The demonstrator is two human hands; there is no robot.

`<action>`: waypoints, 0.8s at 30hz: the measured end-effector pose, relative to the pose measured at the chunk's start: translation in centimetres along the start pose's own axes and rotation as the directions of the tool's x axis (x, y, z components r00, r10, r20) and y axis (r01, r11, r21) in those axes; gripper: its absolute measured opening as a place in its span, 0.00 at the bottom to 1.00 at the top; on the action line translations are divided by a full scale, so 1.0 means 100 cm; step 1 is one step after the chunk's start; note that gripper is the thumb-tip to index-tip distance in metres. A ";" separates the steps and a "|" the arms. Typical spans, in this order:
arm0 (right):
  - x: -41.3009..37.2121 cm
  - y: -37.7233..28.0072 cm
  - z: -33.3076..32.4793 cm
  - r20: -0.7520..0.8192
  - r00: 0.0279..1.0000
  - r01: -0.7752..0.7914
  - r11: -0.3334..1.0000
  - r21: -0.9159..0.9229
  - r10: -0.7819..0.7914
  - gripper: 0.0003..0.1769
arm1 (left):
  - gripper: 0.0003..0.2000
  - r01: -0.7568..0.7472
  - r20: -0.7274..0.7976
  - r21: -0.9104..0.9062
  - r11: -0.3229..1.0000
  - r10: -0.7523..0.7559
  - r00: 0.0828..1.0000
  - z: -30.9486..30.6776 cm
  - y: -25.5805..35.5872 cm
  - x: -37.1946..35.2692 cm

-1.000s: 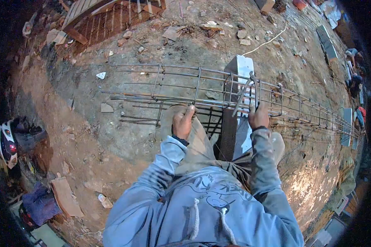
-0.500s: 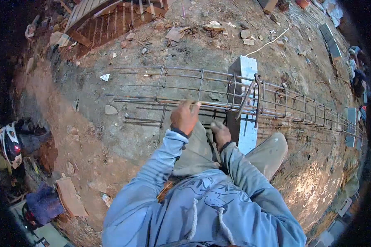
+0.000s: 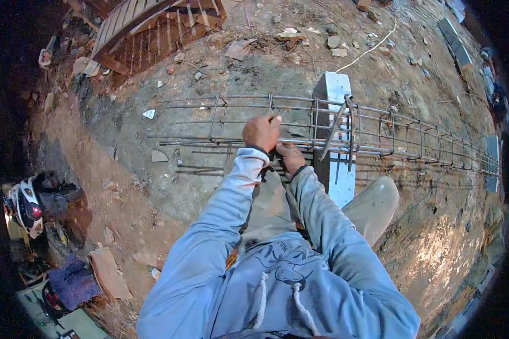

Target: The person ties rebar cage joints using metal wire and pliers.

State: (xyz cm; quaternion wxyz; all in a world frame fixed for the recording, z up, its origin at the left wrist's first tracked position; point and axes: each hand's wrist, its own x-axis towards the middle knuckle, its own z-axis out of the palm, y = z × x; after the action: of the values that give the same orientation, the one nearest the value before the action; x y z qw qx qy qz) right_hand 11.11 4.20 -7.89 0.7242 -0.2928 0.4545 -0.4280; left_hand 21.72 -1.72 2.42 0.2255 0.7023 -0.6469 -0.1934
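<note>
A long cage of steel bars with square ties (image 3: 401, 134) lies across a pale block (image 3: 339, 178). My left hand (image 3: 261, 133) is over the near bars of the cage, left of the block, with its fingers curled closed; what they hold is hidden. Just right of it and lower, my right hand (image 3: 291, 158) is at the lower bars, its fingers bent together around something too small to make out. A bent, rusty iron tool (image 3: 338, 129) hangs on the cage above the block.
A slatted wooden frame (image 3: 152, 34) lies at the upper left. Another block (image 3: 492, 164) supports the cage's far right end. Stones and a white cord (image 3: 373, 50) lie on the ground beyond. A motorbike (image 3: 28, 206) stands at the left.
My left hand has moved up and right over the bars and its fingers have closed. My right hand has risen from near my leg to the lower bars, close to my left hand.
</note>
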 end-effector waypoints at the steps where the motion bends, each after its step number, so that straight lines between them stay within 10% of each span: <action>1: -0.008 -0.011 0.009 -0.052 0.992 -0.099 0.967 0.236 0.115 0.12 | 0.13 0.001 -0.076 -0.061 0.998 -0.005 0.997 -0.004 -0.003 0.001; 5: -0.026 -0.018 0.022 -0.204 0.935 -0.299 0.954 -0.015 0.290 0.10 | 0.15 0.101 -0.047 -0.286 0.953 -0.119 0.992 -0.043 0.008 -0.008; 7: -0.025 -0.008 0.037 -0.275 0.914 0.116 0.842 -0.526 -0.297 0.10 | 0.15 0.020 -0.089 -0.208 0.978 -0.040 0.995 -0.046 -0.006 -0.011; 9: -0.033 -0.011 0.053 -0.376 0.825 0.041 0.709 -0.704 -0.421 0.09 | 0.15 -0.010 -0.137 -0.350 0.937 -0.041 0.990 -0.051 -0.016 -0.025; 13: -0.046 -0.030 0.070 -0.226 0.795 0.156 0.549 -0.821 -0.564 0.09 | 0.15 0.060 -0.090 -0.459 0.887 -0.113 0.989 -0.051 -0.016 -0.049; 15: -0.042 -0.047 0.070 -0.150 0.941 -0.019 0.397 -0.917 -0.302 0.12 | 0.14 0.116 -0.014 -0.514 0.850 -0.144 0.989 -0.043 -0.025 -0.059; 19: -0.030 -0.046 0.052 0.035 0.931 0.164 0.329 -0.930 -0.364 0.12 | 0.12 0.044 -0.034 -0.669 0.742 -0.090 0.995 -0.027 -0.058 -0.083; 21: -0.029 -0.050 0.053 0.010 0.942 0.127 0.328 -0.936 -0.336 0.11 | 0.12 0.369 0.267 -0.891 0.265 -0.352 0.897 -0.008 -0.076 -0.090; 22: -0.029 -0.050 0.052 0.020 0.934 0.151 0.343 -0.927 -0.357 0.11 | 0.12 0.387 0.189 -0.800 0.459 -0.419 0.888 0.003 -0.083 -0.086; 24: -0.029 -0.048 0.053 0.034 0.926 0.178 0.355 -0.918 -0.377 0.11 | 0.11 0.426 0.219 -0.785 0.450 -0.442 0.870 0.020 -0.094 -0.068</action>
State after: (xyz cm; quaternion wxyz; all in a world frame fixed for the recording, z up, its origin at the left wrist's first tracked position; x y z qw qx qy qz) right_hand 13.54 4.73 -0.59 0.3194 -0.6701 0.6203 -0.2533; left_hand 27.75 5.46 -4.70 0.4703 0.6612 -0.2811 -0.5125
